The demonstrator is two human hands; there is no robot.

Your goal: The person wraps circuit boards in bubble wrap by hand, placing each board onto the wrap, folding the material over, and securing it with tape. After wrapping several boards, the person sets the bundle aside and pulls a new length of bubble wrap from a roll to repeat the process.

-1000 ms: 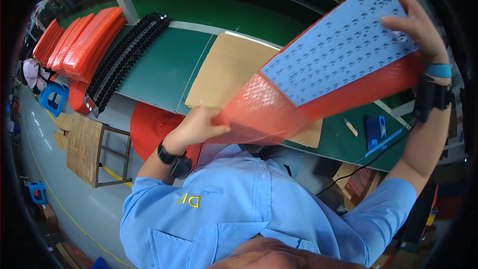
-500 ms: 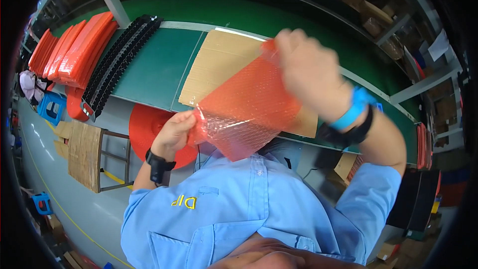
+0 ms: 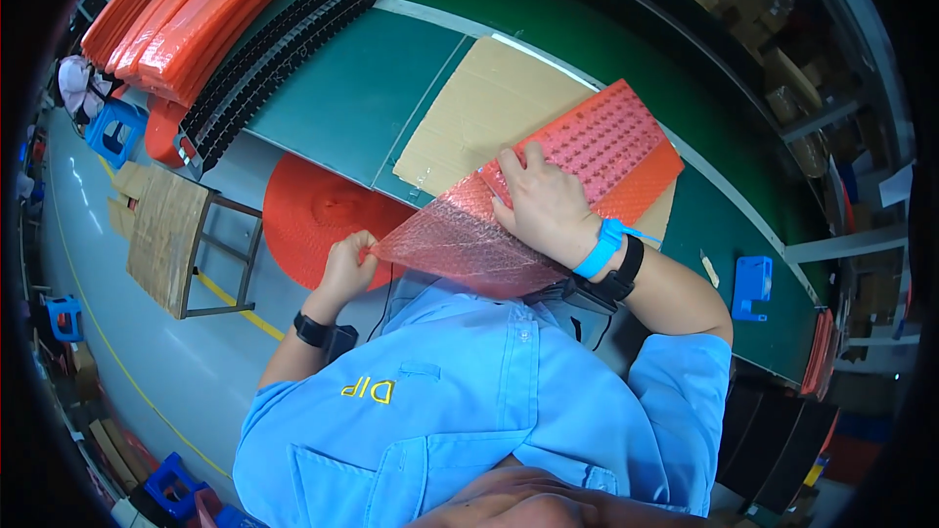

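Note:
A red bubble wrap sheet stretches between my hands, its near part hanging over the table's front edge. Pinched in the fingers of my left hand is its left corner. My right hand has its fingers bent over the wrap at the left end of a flat panel. Rows of dark spots show through the red film around this panel, which rests tilted across a brown cardboard sheet. My right palm's underside is hidden.
A red bubble wrap roll stands below the table's front edge. To the left are a black slotted rack and stacked red wrapped packages. At right lie a blue plastic piece and a small cutter.
My right hand, raised and blurred at the wrap's upper corner before, is now lower, pressed on the wrap. The spotted panel has come into sight. My left hand keeps its pinch. The view has turned.

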